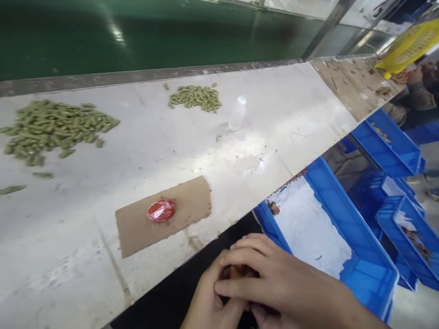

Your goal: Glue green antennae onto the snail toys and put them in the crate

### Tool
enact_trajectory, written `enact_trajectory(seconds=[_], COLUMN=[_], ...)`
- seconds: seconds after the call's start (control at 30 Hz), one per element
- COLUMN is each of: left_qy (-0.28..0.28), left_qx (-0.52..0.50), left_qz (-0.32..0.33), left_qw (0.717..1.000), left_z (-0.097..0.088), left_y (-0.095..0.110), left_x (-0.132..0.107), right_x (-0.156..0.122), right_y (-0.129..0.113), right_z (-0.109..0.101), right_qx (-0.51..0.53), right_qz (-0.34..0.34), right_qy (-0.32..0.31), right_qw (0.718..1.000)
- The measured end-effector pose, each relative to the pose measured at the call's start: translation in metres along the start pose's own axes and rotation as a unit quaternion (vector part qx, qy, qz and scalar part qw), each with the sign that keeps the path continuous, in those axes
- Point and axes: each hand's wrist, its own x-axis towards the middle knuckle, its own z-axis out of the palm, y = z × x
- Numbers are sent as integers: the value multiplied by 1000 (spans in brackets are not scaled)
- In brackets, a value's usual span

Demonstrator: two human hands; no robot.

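Both bare hands curl in tight over a small orange-brown lump [240, 270], and from my remote feed the grip reads as closed on it; the fingers hide most of it, so I cannot tell exactly what it is. The left hand [209, 297] cups it from the lower left, while the right hand [281, 285] comes across from the right, its long fingers [240, 289] lapping over the top. Beneath them I see a dark black surface [174, 292].

Just beyond the hands runs a wide, scuffed, pale grey belt [65, 237]. On it, a torn rectangle of brown cardboard [192, 201] carries a shiny round red lid [161, 210]. Farther out stand a transparent plastic bottle [238, 113] and two loose heaps of ridged olive-green pods [51, 130] [195, 97].

To the right, a bright blue plastic bin [368, 274] lined with crumpled white paper [308, 228] sits close to the hands, with a small brown piece [273, 208] near its corner. More blue bins lie past it: one [386, 146] holds brown bits [380, 132], and another [408, 242] holds white paper and brown scraps [416, 242].

At the far right, a co-worker's sleeved arm [416, 96] reaches near a yellow plastic basket [408, 45], above a green-painted floor [103, 36].
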Motion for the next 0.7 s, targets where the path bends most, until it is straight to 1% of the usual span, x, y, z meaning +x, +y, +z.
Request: enact_trajectory(seconds=[0.07, 0.17, 0.27, 0.33, 0.4, 0.47, 0.53, 0.6, 0.63, 0.7], left_qy=[-22, -31, -51, -45, -25, -7, 6, 18, 25, 39], left_qx=[1, 10, 21, 36, 52, 52, 34, 25, 27, 31], left_qz=[-17, -41, -69, -67, -56, -50, -55, -55, -54, -49], left_qw=[1000, 999, 996, 996, 997, 997, 998, 998, 998, 998], left_z=[5, 12, 19, 20, 19, 15, 10, 5, 3, 0], left_y=[-6, -16, -25, -30, -34, -37, -41, -45, -47, -50], left_x=[13, 23, 26, 29, 33, 40, 45, 49, 49, 49], right_x=[-7, -18, -34, -50, -69, -89, -106, -115, -117, -117], right_y=[11, 21, 30, 47, 77, 118, 164, 205, 222, 245], right_z=[12, 26, 29, 27, 25, 24, 28, 35, 39, 49], right_qx=[32, 38, 45, 69, 81, 54, 18, -6, -15, -30], right_qz=[27, 68, 111, 159, 233, 314, 366, 401, 412, 424], right_qy=[6, 50, 105, 162, 253, 359, 415, 435, 436, 426], right_qw=[999, 996, 987, 972, 936, 877, 833, 806, 800, 798])
